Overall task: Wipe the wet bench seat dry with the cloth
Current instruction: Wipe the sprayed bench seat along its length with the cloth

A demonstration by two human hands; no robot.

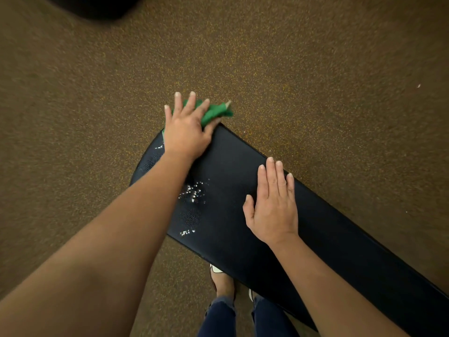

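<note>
At the far end of the black bench seat [243,166], a person's left hand [185,132], fingers spread, presses the green cloth [215,113] flat, while the right hand [273,210] rests open on the seat, nearer. Water droplets [193,192] glisten between the arms; firm, overlapping strokes drawn back through them would likely dry it best.
</note>
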